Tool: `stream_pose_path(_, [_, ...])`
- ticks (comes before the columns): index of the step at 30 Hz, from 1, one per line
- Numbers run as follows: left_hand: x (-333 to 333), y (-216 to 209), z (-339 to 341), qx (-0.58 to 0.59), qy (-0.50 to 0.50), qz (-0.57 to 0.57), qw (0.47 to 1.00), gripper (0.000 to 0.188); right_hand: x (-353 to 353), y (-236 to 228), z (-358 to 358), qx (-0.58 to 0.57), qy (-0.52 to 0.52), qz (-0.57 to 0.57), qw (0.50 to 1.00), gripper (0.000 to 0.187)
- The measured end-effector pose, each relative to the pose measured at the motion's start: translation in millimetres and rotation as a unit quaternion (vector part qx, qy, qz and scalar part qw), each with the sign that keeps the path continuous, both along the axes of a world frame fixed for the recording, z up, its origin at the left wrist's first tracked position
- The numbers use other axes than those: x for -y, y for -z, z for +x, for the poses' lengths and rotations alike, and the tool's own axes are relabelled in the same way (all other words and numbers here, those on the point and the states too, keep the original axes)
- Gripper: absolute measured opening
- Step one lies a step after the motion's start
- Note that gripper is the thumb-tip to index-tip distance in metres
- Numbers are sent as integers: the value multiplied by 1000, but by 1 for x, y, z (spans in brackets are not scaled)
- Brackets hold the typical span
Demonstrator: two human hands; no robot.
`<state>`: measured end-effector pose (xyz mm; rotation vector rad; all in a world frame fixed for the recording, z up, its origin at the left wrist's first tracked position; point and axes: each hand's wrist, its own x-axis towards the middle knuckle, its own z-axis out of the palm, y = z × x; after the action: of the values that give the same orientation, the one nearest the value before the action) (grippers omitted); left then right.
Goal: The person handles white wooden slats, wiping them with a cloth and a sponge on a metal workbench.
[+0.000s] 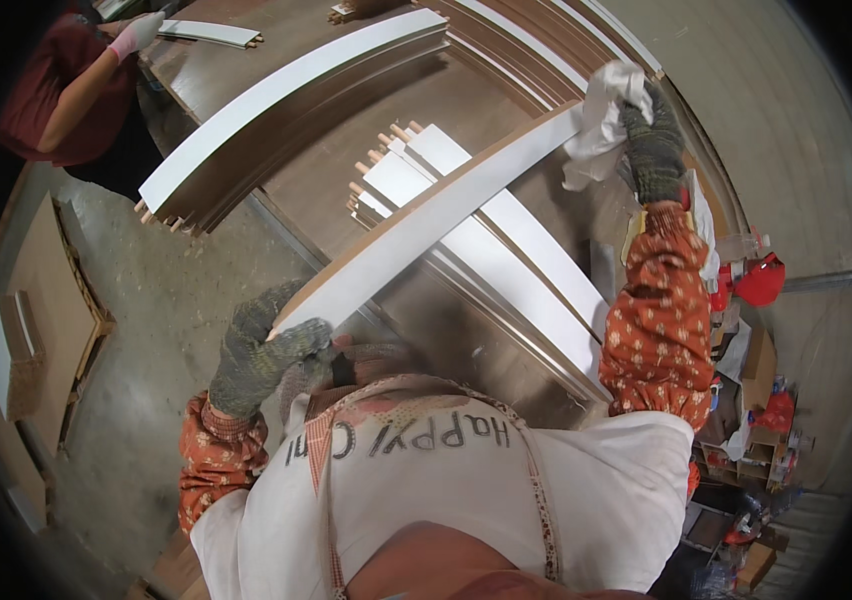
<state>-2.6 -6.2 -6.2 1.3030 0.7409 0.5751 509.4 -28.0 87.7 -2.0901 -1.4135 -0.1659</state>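
Observation:
A long white board (446, 212) with a brown edge slants across in front of me, above other boards. My left hand (264, 348), in a grey knit glove, is closed around its near-left end. At the far-right end my right hand (654, 150), gloved in dark grey, grips a crumpled white cloth (601, 118). The cloth lies against that end of the board; whether the fingers also touch the board is hidden. Below it, a fanned pile of white boards (536, 290) rests on the brown table (321, 215), wooden dowels sticking out of their far ends.
White-topped boards (296, 85) stand in a row at the far left of the table. More boards (526, 45) line its far right. Across the table a person's gloved hand (136, 36) is at a short white piece (211, 33). Cartons (758, 365) and red items sit at right.

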Motion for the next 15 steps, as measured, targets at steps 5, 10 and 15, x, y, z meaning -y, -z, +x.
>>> stream_pose_path(5, [-10,-7,17,-114,67,505,853,52,17,3,-181,120,-199,56,971,38])
stream_pose_path(10, [-2,13,6,-203,77,704,676,57,-1,67,-235,352,-255,-25,900,40])
stream_pose_path(15, [4,10,10,-261,74,743,612,56,42,66,-85,223,-166,-73,958,39])
